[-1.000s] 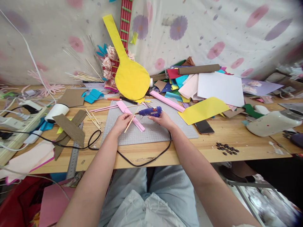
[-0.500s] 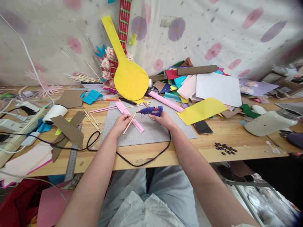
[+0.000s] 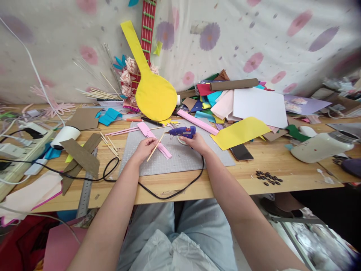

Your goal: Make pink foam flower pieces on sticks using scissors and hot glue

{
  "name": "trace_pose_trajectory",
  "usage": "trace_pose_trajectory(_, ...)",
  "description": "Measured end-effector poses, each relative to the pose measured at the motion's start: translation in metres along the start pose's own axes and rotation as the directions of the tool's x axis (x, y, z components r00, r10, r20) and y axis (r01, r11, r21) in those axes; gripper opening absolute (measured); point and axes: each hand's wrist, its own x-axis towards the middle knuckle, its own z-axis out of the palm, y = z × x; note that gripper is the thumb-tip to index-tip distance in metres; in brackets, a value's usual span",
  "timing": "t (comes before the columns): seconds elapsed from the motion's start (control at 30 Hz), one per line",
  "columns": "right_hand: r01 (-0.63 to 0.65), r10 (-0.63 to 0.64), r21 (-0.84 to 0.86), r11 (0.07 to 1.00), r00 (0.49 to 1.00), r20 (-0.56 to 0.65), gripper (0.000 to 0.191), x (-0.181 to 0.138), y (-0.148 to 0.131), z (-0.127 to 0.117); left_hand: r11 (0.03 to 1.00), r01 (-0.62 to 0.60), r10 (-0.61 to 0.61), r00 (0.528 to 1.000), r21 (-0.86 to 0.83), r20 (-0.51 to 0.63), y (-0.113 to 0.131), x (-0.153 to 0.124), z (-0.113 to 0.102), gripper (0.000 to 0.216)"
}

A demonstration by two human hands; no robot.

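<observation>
Between the fingers of my left hand is a thin wooden stick, held at a slant. My right hand grips a blue glue gun, its nozzle pointing left near the stick's upper end; whether they touch I cannot tell. Under the stick lies a folded pink paper strip on the grey cutting mat. From the glue gun a black cord loops down across the table front. Thin pink-wrapped sticks lie beyond my left hand.
A yellow banjo-shaped cutout leans at the back. Coloured paper is heaped behind a yellow sheet and a phone. A white jar lies at right, near several black beads. A metal ruler and a power strip are at left.
The glue gun in my right hand has shifted slightly right, its nozzle now by the stick's upper end. My left hand keeps its hold on the stick, almost still.
</observation>
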Motion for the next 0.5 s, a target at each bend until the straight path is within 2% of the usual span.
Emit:
trace_pose_trajectory(0.2,-0.004,0.003,-0.021,1.000,0.999,-0.032,0.038,0.0003,0.0002,-0.0030,1.000,-0.008,0.008,1.000,-0.006,0.010,0.0010,-0.0009,0.0008,0.032)
trace_pose_trajectory(0.5,0.023,-0.023,0.005,1.000,1.000,-0.018,0.040,0.0000,0.0005,-0.0037,0.999,0.021,-0.021,1.000,-0.030,0.020,0.0038,-0.0032,0.0012,0.026)
